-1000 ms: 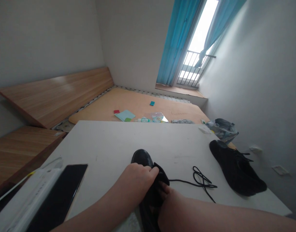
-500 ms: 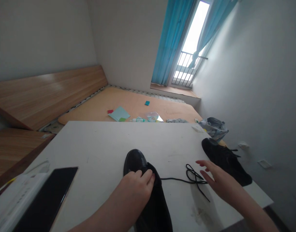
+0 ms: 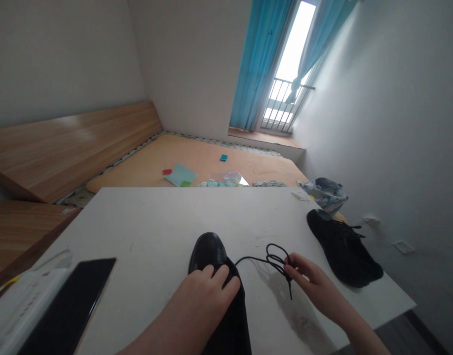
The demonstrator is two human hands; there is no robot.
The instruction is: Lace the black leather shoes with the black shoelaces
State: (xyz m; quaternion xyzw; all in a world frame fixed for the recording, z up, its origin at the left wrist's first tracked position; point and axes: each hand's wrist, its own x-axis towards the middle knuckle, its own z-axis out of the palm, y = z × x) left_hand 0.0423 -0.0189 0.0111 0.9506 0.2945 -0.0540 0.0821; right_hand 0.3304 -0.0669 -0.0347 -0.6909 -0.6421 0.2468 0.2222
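- White-topped, the surface (image 3: 156, 222) fills the lower part of my view, with the pale orange bed mat (image 3: 174, 153) beyond it.
- I have the near shoe (image 3: 207, 249) at the middle of the surface, toe pointing away from me; its heel runs out of view, so I can't tell how that end rests.
- The other shoe (image 3: 335, 246) lies toward the right edge, well apart from the first. Lace is in place on its front and the ends jut out; from here I can't tell whether they're tied. I'd count that one as ahead.
- On the near shoe, the left hand (image 3: 213, 291) holds from above, fingers bent over the front just behind the toe cap, covering most of the lacing area.
- The right hand (image 3: 311, 281) is narrow, pinching the bunched part of the lace between thumb and fingertips, just above the surface.
- That black lace (image 3: 254, 257) leaves the near shoe's right side and arcs across to the pinch, looped, its tip hanging down.
- So, my judgement: lace is in the near shoe at least partly, but a long length remains loose, and I read lacing there as unfinished. How many eyelets are done, I can't see.
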